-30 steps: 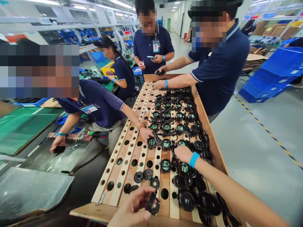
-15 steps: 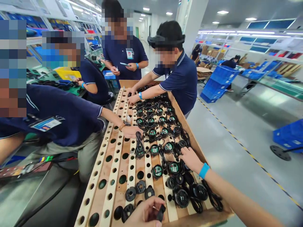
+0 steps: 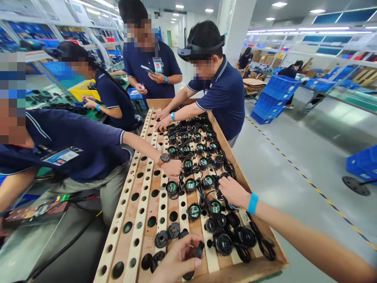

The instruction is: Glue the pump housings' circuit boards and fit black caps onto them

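- Head view, L hand (image 3: 173,261): thumb + fingers pinched on a small black cap (image 3: 200,249), held just above the near end of the rack (image 3: 214,263). Vs 0.5 s ago, cap sits slightly higher in view, same pinch. Not set down, so L's bit reads as mid-handling.
- R hand (image 3: 234,191): now a touch further in over the cords (image 3: 202,192), fingers bent, palm down, w/ blue band (image 3: 252,203) on wrist. Can't tell if the fingertips grip anything; the hand hides what's under it.
- Nearby: green-faced unit (image 3: 194,211) betw. the two hands, grille unit (image 3: 223,243) just R of the cap, loose rings (image 3: 161,238) to L of L hand, one partly under it.
- Biggest change is a co-wkr's: cable bundle was up in their hand (image 3: 173,169); now a unit (image 3: 171,188) lies green side up just below that hand. Means one more spot on the rack looks filled.
- Far co-wkr's hands (image 3: 163,124): both down at the far end now; what they touch is too small to tell.
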`<state>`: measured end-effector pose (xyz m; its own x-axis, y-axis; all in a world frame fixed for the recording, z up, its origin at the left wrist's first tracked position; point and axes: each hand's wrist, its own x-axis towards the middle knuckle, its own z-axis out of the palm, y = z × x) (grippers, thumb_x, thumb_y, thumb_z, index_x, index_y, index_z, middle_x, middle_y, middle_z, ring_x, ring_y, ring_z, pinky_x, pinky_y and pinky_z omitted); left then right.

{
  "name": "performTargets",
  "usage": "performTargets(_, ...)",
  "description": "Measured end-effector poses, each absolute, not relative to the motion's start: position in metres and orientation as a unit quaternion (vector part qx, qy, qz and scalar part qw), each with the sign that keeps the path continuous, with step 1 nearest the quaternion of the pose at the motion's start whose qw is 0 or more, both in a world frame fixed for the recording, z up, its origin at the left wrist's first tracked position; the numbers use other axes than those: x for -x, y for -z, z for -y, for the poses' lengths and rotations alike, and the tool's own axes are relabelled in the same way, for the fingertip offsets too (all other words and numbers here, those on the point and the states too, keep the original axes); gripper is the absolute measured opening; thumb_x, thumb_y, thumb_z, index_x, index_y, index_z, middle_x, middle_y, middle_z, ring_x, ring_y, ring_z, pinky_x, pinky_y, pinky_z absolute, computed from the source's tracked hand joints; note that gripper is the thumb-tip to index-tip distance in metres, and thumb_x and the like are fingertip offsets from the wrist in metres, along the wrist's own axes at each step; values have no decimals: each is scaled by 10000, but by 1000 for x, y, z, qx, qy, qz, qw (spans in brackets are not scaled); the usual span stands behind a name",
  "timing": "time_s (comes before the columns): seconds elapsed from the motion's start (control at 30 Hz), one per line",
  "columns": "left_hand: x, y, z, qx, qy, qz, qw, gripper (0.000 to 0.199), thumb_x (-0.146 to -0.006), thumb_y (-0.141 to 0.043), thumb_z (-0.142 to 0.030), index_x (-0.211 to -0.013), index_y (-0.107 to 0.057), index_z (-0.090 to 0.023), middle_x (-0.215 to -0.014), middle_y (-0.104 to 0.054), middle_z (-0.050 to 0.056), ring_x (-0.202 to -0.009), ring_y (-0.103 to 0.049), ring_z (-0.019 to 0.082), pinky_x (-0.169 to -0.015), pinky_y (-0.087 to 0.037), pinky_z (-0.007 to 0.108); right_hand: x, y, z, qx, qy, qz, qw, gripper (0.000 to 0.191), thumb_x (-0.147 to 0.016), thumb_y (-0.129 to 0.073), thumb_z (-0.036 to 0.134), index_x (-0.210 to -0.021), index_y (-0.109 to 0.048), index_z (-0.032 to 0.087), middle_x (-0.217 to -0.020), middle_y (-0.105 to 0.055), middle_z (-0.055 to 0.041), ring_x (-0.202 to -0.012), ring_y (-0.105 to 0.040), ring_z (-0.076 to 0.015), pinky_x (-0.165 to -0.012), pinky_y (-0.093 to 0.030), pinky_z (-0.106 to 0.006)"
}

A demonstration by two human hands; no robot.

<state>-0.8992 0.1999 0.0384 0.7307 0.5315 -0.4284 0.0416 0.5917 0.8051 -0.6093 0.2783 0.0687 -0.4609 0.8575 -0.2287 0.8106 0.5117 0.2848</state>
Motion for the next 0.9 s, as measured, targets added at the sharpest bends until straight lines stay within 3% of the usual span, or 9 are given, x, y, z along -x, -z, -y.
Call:
performTargets(0.17,867,-37,-211,-587,-98,-393,701,478,-669,-723,-281,-1118,-584,-196,-908,-585,38,-854,-536,192,-746,-412,287,613,-86,-280,-490,-85,-855,149,224,-874,-418,115,-915,-637,98,-979,-587,-153,-958,-491,-272,-820,-365,-389)
performTargets(0.33,855,-37,-224,-717,-62,-400,568,455,-672,-696,-267,-1113,-601,-211,-1005,-590,59,-910,-538,232,-794,-424,327,611,-109,-261,-479,-112,-865,98,230,-884,-435,167,-978,-631,92,-1278,-516,-191,-1220,-373,-325,-1026,-286,-473)
performTargets(0.4,858,-41,-229,-732,-54,-400,550,464,-680,-698,-271,-1131,-596,-224,-1051,-590,63,-929,-543,239,-816,-429,338,604,-120,-247,-493,-112,-860,72,221,-885,-430,164,-950,-634,110,-1239,-550,-184,-1258,-347,-330,-1078,-225,-515)
performTargets(0.53,862,-49,-243,-750,-72,-387,531,453,-720,-660,-227,-1162,-567,-258,-1133,-577,56,-992,-556,241,-880,-438,351,586,-132,-215,-527,-62,-847,36,186,-878,-439,190,-826,-618,183,-869,-614,-99,-1049,-501,-271,-1111,-162,-541)
performTargets(0.63,857,-51,-258,-772,-113,-376,499,433,-762,-618,-196,-1181,-526,-262,-1179,-557,56,-1077,-546,239,-953,-421,377,572,-125,-193,-546,-61,-835,38,151,-846,-476,204,-724,-565,203,-711,-542,-32,-760,-528,-193,-1083,-237,-498)
performTargets(0.73,844,-47,-273,-806,-137,-359,450,430,-785,-595,-172,-1196,-488,-243,-1186,-536,65,-1095,-540,233,-951,-433,389,562,-110,-176,-566,-67,-820,55,125,-828,-489,161,-730,-559,193,-695,-525,-11,-686,-524,-171,-991,-329,-451)
performTargets(0.8,833,-44,-281,-821,-138,-341,437,418,-790,-595,-166,-1187,-483,-232,-1164,-529,66,-1087,-537,227,-942,-443,387,559,-99,-168,-576,-60,-812,73,130,-814,-491,121,-832,-603,183,-728,-544,-17,-711,-547,-183,-942,-348,-449)
performTargets(0.9,817,-40,-290,-826,-141,-323,440,405,-782,-614,-170,-1163,-488,-224,-1138,-523,61,-1084,-525,220,-951,-440,387,559,-84,-158,-594,-66,-793,114,349,-764,-504,55,-1073,-622,166,-806,-576,-43,-770,-570,-211,-936,-340,-480)
